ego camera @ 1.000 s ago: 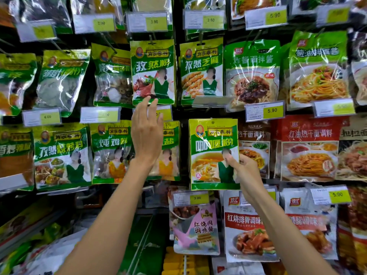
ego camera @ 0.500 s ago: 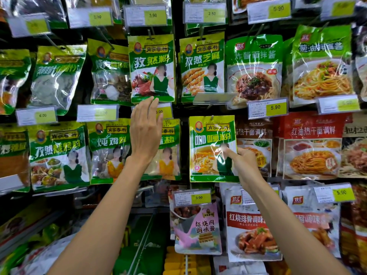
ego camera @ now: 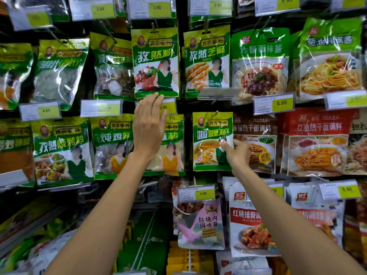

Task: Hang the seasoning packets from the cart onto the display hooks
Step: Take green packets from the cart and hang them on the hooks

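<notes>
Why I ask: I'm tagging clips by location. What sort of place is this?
Probably a grocery shop's seasoning aisle: seasoning packets hang in rows on display hooks, with yellow price tags such as 5.90.

Curry powder packet (ego camera: 210, 135): yellow-green, shiny, flat, soup bowl picture on front. Hangs upright on display hook (ego camera: 216, 112), middle row. Right hand (ego camera: 237, 153) pinches its right edge. Other green packets (ego camera: 155, 62) hang above and left.

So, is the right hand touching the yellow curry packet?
Touching. The head view shows the right hand pinching the yellow curry packet, thumb on its front.
</notes>
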Available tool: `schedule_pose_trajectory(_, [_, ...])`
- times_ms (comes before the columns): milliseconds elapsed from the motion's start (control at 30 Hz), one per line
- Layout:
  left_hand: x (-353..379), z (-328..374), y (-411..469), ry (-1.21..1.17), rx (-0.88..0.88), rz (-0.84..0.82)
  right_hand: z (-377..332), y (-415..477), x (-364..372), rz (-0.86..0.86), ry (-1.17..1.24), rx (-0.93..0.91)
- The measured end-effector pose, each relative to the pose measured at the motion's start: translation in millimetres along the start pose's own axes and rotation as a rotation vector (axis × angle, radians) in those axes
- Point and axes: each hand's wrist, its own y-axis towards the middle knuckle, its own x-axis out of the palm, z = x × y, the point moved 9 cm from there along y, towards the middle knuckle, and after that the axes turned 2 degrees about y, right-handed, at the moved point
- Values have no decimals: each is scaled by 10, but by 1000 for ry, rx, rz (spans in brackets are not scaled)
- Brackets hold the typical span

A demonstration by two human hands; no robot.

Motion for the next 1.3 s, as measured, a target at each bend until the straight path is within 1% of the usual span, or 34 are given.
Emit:
schedule_pose_trajectory(167, [-13,6,5,-15,9,-7,-29,-56,-63,9,-38,-104])
schedule_pose_trajectory(233, [-43,29,7,-19,18,15,-30,-113,-140,11,-96,-145])
schedule_pose_trajectory(333, [-94,205,-73,-46,52,63,-30,-255,-370,58,-89,-188])
schedule_pose_trajectory(400, [-87,454,-213,-118,58,54,-56,-398,-595,101,-93,-242])
schedule_pose_trajectory(467, [-61,797,-414,-243,43,15,-37,-575,-867,119,-104,-277])
schedule_pose_trajectory(567, [-11,1446,-790,-481,-22,-82,192,-841,-1386,121,-146,-247])
schedule_pose_trajectory(667, [119,2180,-1273,-766,-187,-286,558,-1195,-2080,165,-214,-201])
schedule_pose_trajectory(733, [218,2754,-1679,-939,-284,-463,900,-1492,-2629,228,-238,-125])
schedule_pose_trajectory(800, [274,3365,-2139,-1069,-338,-657,1303,-1837,-3179,292,-290,-15])
schedule_pose_trajectory(900, [267,4227,-2847,-1183,-384,-880,1973,-2434,-4053,423,-391,207])
schedule_pose_trajectory(1000, [200,5066,-3589,-1273,-374,-1157,2571,-3066,-4803,541,-449,424])
schedule_pose_trajectory(1100, [71,5758,-4272,-1326,-348,-1399,3065,-3663,-5340,622,-508,613])
schedule_pose_trajectory(1233, [-53,6475,-5158,-1342,-291,-1658,3607,-4350,-5823,746,-559,788])
schedule_pose_trajectory(1300, [-68,6734,-5570,-1326,-241,-1727,3894,-4651,-5991,806,-580,880])
